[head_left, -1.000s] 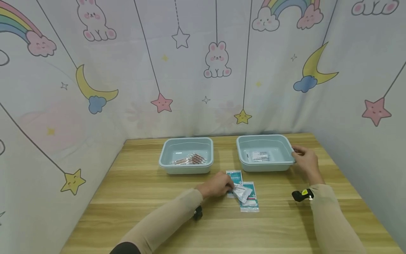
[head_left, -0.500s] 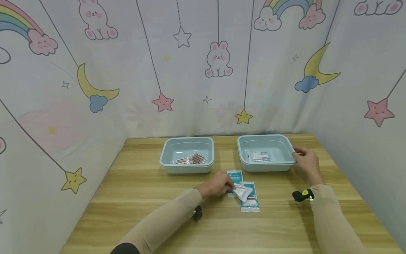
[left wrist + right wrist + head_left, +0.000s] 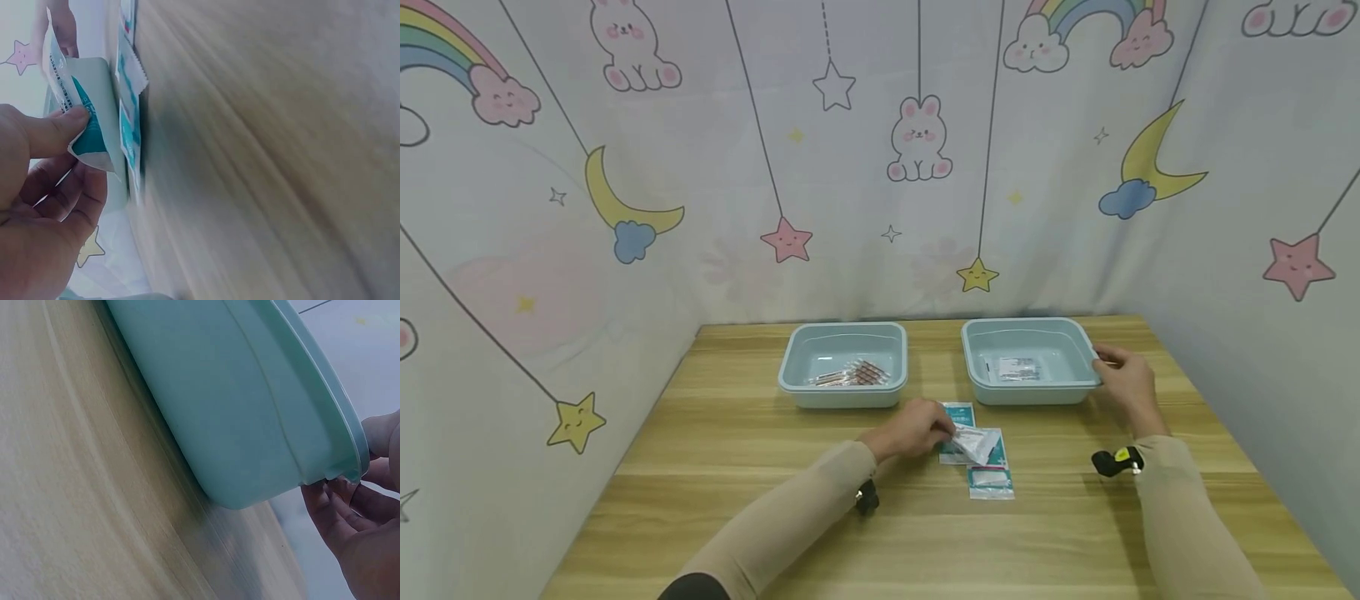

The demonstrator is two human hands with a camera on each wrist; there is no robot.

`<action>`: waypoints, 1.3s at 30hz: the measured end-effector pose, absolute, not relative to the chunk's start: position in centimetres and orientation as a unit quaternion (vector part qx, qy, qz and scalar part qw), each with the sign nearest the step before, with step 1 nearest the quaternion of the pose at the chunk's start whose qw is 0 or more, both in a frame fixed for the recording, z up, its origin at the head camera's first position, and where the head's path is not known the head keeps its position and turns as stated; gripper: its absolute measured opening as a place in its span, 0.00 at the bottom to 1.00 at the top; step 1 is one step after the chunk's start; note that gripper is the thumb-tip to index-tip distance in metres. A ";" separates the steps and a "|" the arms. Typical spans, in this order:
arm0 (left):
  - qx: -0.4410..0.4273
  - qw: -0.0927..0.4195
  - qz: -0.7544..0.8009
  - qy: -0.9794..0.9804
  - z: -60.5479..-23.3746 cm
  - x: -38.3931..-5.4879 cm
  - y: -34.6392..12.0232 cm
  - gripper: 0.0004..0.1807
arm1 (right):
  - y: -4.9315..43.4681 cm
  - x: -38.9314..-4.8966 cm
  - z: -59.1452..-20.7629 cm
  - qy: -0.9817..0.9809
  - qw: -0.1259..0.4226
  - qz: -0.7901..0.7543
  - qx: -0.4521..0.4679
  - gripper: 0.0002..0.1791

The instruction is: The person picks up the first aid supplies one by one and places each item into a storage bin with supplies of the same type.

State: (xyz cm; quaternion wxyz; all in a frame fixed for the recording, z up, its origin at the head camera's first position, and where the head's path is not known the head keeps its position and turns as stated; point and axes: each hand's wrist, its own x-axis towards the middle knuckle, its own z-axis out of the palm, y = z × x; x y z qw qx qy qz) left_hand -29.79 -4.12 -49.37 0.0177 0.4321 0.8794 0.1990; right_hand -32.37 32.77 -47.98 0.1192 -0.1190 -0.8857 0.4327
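My left hand (image 3: pixel 913 429) pinches a small white-and-teal sachet (image 3: pixel 91 128) between thumb and fingers. The sachet is raised a little over two flat teal-and-white packets lying on the table, a farther packet (image 3: pixel 958 412) and a nearer packet (image 3: pixel 991 485), and it partly covers both. At the right, my right hand (image 3: pixel 1127 383) grips the right end of a pale blue-green plastic bin (image 3: pixel 231 406), thumb on the rim and fingers beneath it. Inside that bin lies a flat clear-and-white packet (image 3: pixel 1018 369).
A matching bin (image 3: pixel 842 401) stands to the left, with several brown-and-white sticks in clear wrapping (image 3: pixel 861 373) in it. Both bins stand toward the back of the wood-grain table (image 3: pixel 737 467), close to a patterned curtain (image 3: pixel 850 283).
My left hand has raised the sachet slightly off the flat packets, uncovering more of the nearer one. The right hand stays on the bin's rim. The head view has shifted slightly.
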 end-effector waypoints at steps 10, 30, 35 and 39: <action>0.425 0.027 0.225 0.876 -48.6 -29.9 -4.3 0.05 | 32.7 -32.2 -47.8 -0.887 0.124 0.430 -0.112 0.23; 0.435 -0.005 0.242 0.867 -46.6 -30.1 -4.4 0.05 | 32.7 -32.3 -48.0 -0.888 0.126 0.428 -0.113 0.23; 0.428 -0.002 0.251 0.868 -46.2 -30.1 -4.4 0.06 | 32.7 -32.4 -48.0 -0.887 0.124 0.430 -0.114 0.23; 0.423 0.003 0.260 0.868 -45.8 -30.2 -4.3 0.07 | 32.8 -32.4 -48.0 -0.887 0.124 0.429 -0.116 0.23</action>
